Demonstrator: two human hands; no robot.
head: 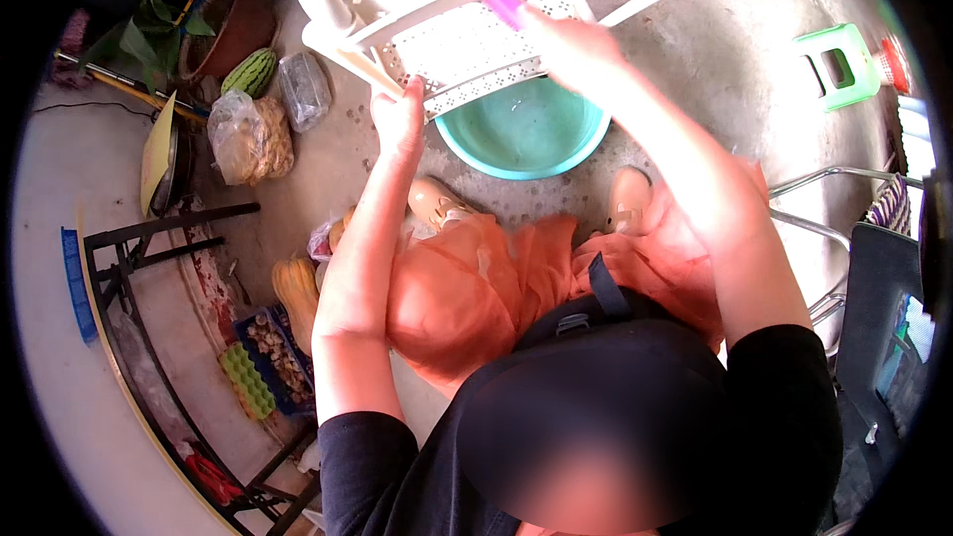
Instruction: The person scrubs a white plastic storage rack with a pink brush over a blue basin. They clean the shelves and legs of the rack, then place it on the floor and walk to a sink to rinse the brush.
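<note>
A white perforated plastic rack (461,45), with two tiers in view, stands tilted above a teal basin (476,147). Its top runs out of the picture. Around the near left corner of the lower tier, my left hand (398,119) is closed on the frame. Blurred, my right hand (581,48) grips a bright magenta object (508,10) against or just over the lower tier; whether it is a brush or a cloth cannot be made out. Liquid seems to lie in the basin, whose far side is hidden by the rack.
A green plastic stool (856,63) stands at the right, above a metal-framed chair (811,175). On the left are a watermelon (249,73), a bagged heap (257,138), a plastic container (304,91), a squash (292,290) and a black metal frame (171,227).
</note>
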